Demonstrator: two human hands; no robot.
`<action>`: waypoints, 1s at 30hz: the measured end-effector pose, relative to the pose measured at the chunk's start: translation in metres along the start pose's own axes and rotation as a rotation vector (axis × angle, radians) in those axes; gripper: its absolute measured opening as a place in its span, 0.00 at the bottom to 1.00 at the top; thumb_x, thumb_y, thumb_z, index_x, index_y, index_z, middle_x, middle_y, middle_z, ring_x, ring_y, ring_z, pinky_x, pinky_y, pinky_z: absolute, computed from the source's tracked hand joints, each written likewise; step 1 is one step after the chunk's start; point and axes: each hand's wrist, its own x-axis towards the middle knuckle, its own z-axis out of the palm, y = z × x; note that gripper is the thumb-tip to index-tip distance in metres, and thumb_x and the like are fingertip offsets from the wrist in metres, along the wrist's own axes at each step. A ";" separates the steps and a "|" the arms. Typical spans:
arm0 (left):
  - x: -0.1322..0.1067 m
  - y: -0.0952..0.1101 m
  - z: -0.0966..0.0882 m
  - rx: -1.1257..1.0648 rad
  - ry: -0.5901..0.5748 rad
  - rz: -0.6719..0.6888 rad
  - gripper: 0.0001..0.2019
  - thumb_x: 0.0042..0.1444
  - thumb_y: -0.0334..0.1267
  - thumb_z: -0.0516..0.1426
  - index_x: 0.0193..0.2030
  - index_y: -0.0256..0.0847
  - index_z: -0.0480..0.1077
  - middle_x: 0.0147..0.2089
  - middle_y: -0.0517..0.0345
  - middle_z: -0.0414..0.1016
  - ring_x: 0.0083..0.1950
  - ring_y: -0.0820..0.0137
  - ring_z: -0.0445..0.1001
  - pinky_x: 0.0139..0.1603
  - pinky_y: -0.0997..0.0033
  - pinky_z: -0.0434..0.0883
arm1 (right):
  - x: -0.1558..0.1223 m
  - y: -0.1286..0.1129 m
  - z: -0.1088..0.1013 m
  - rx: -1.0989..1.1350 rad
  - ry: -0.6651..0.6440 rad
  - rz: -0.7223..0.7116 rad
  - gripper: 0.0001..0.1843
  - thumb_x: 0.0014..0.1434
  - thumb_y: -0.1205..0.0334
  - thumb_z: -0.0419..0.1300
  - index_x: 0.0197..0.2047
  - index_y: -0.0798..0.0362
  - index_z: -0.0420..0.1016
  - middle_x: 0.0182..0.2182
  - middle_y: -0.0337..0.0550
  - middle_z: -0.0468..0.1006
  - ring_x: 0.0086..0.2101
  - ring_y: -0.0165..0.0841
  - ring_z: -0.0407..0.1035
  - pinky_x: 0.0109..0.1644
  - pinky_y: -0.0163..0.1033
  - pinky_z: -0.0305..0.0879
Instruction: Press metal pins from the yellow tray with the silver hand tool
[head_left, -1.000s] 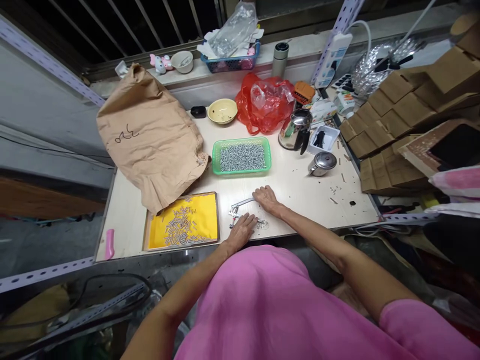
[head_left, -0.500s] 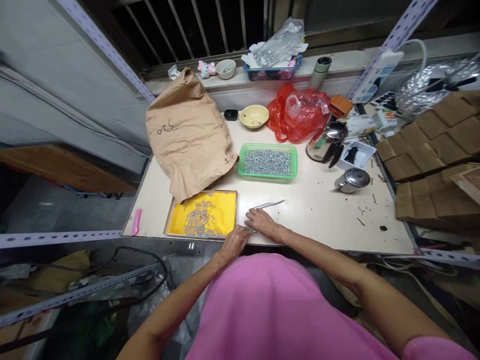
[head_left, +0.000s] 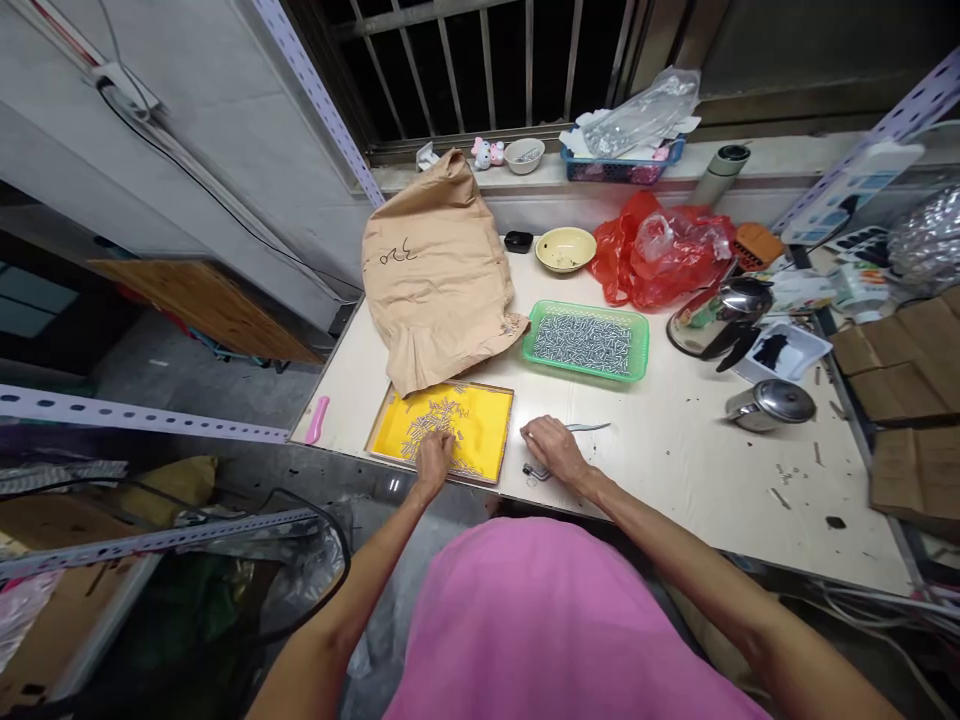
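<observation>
Pins [head_left: 426, 418] lie scattered in the yellow tray [head_left: 489, 425], left of the bottom centre of the frame. The left hand [head_left: 435, 458] is over them, fingers drawn narrow; I cannot tell whether it pinches one. Just right of the tray, the right hand [head_left: 553, 446] is curled low over the desk [head_left: 690, 480], by a thin lever [head_left: 591, 427] and a small metal fixture [head_left: 534, 472]; its grip is unclear. Near the centre, a green basket [head_left: 640, 352] holds metal bits [head_left: 583, 343]; a paper bag [head_left: 439, 290] is to its left.

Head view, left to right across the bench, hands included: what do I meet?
Pink object → yellow tray with the left hand over it → right hand → lidded metal pot → cardboard boxes.
</observation>
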 end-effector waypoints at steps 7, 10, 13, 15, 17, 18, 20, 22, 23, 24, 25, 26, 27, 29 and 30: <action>0.013 0.018 0.007 0.131 -0.033 -0.039 0.11 0.56 0.44 0.58 0.39 0.39 0.72 0.45 0.48 0.74 0.47 0.61 0.73 0.41 0.67 0.66 | 0.049 0.031 -0.080 -0.166 0.315 0.416 0.18 0.66 0.64 0.50 0.58 0.56 0.66 0.51 0.56 0.70 0.50 0.46 0.62 0.51 0.47 0.58; 0.017 0.022 0.009 0.151 -0.059 -0.019 0.08 0.58 0.40 0.56 0.39 0.39 0.73 0.45 0.47 0.74 0.46 0.61 0.74 0.40 0.67 0.67 | 0.043 0.032 -0.080 -0.136 0.269 0.450 0.20 0.66 0.65 0.51 0.59 0.57 0.66 0.52 0.57 0.69 0.50 0.45 0.64 0.51 0.47 0.61; 0.020 0.021 0.007 0.118 -0.060 -0.032 0.08 0.58 0.36 0.54 0.38 0.38 0.73 0.44 0.46 0.75 0.45 0.63 0.74 0.41 0.68 0.67 | 0.031 0.014 -0.049 0.063 0.117 0.388 0.15 0.66 0.66 0.51 0.52 0.57 0.72 0.46 0.53 0.75 0.45 0.39 0.69 0.50 0.42 0.64; 0.019 0.020 0.004 0.031 -0.061 -0.041 0.07 0.57 0.35 0.55 0.36 0.38 0.74 0.42 0.49 0.77 0.43 0.64 0.75 0.41 0.68 0.68 | 0.029 -0.004 -0.022 0.220 -0.004 0.350 0.13 0.66 0.66 0.51 0.48 0.56 0.75 0.43 0.50 0.77 0.42 0.35 0.72 0.47 0.38 0.66; 0.015 0.022 -0.002 -0.118 -0.075 -0.049 0.06 0.56 0.35 0.56 0.34 0.38 0.74 0.37 0.52 0.78 0.40 0.66 0.76 0.41 0.69 0.69 | 0.033 -0.023 0.003 0.353 -0.074 0.322 0.11 0.65 0.66 0.53 0.46 0.53 0.75 0.43 0.47 0.79 0.42 0.34 0.73 0.47 0.37 0.66; 0.012 0.024 -0.005 -0.210 -0.088 -0.063 0.05 0.55 0.35 0.57 0.33 0.38 0.74 0.34 0.54 0.78 0.38 0.67 0.76 0.39 0.70 0.70 | 0.038 -0.032 0.013 0.417 -0.092 0.322 0.11 0.65 0.65 0.54 0.46 0.53 0.75 0.43 0.46 0.79 0.42 0.33 0.73 0.46 0.36 0.67; 0.005 0.029 -0.011 -0.409 -0.124 -0.109 0.05 0.53 0.37 0.59 0.33 0.37 0.74 0.32 0.56 0.78 0.33 0.69 0.76 0.35 0.71 0.72 | 0.049 -0.047 0.028 0.550 -0.099 0.348 0.10 0.64 0.63 0.56 0.46 0.52 0.75 0.42 0.45 0.80 0.40 0.32 0.74 0.44 0.35 0.68; -0.003 0.035 -0.015 -0.597 -0.156 -0.159 0.06 0.52 0.38 0.60 0.33 0.37 0.74 0.30 0.57 0.77 0.29 0.71 0.75 0.30 0.72 0.73 | 0.058 -0.058 0.035 0.664 -0.085 0.371 0.08 0.63 0.61 0.57 0.44 0.53 0.75 0.39 0.43 0.81 0.37 0.31 0.74 0.40 0.33 0.68; -0.006 0.038 -0.017 -0.678 -0.167 -0.182 0.06 0.51 0.37 0.61 0.33 0.37 0.74 0.28 0.58 0.77 0.27 0.71 0.75 0.29 0.72 0.73 | 0.062 -0.061 0.037 0.703 -0.076 0.375 0.07 0.62 0.61 0.58 0.41 0.53 0.75 0.37 0.42 0.81 0.36 0.31 0.74 0.39 0.33 0.67; -0.009 0.040 -0.019 -0.747 -0.174 -0.204 0.05 0.51 0.37 0.61 0.33 0.37 0.74 0.27 0.59 0.76 0.26 0.72 0.74 0.28 0.72 0.74 | 0.065 -0.064 0.038 0.728 -0.066 0.377 0.07 0.62 0.61 0.58 0.39 0.53 0.75 0.34 0.41 0.80 0.34 0.31 0.74 0.37 0.32 0.66; -0.011 0.041 -0.020 -0.806 -0.176 -0.228 0.05 0.50 0.36 0.61 0.32 0.37 0.73 0.25 0.61 0.74 0.25 0.73 0.74 0.28 0.72 0.74 | 0.066 -0.066 0.039 0.746 -0.057 0.376 0.06 0.61 0.61 0.58 0.36 0.53 0.75 0.33 0.40 0.80 0.33 0.30 0.73 0.36 0.32 0.66; -0.013 0.041 -0.020 -0.856 -0.178 -0.256 0.04 0.49 0.34 0.62 0.31 0.37 0.73 0.24 0.62 0.73 0.24 0.73 0.74 0.28 0.72 0.75 | 0.068 -0.067 0.040 0.759 -0.052 0.374 0.06 0.60 0.61 0.58 0.34 0.53 0.75 0.31 0.40 0.80 0.32 0.30 0.72 0.35 0.32 0.65; -0.015 0.041 -0.021 -0.898 -0.181 -0.285 0.04 0.49 0.33 0.62 0.30 0.36 0.73 0.22 0.63 0.72 0.23 0.73 0.73 0.27 0.72 0.75 | 0.069 -0.069 0.041 0.769 -0.051 0.375 0.06 0.59 0.61 0.59 0.33 0.53 0.74 0.29 0.39 0.79 0.30 0.29 0.72 0.33 0.31 0.63; -0.017 0.039 -0.023 -0.969 -0.193 -0.337 0.05 0.47 0.32 0.64 0.29 0.36 0.72 0.21 0.65 0.71 0.22 0.74 0.73 0.27 0.73 0.75 | 0.069 -0.071 0.043 0.784 -0.051 0.385 0.05 0.57 0.63 0.59 0.30 0.53 0.74 0.27 0.37 0.78 0.28 0.28 0.70 0.31 0.30 0.61; -0.018 0.038 -0.024 -1.005 -0.204 -0.360 0.05 0.46 0.32 0.65 0.28 0.36 0.72 0.20 0.65 0.71 0.21 0.75 0.72 0.26 0.74 0.75 | 0.070 -0.072 0.044 0.786 -0.049 0.390 0.05 0.55 0.65 0.59 0.29 0.53 0.74 0.26 0.36 0.77 0.27 0.28 0.69 0.30 0.30 0.59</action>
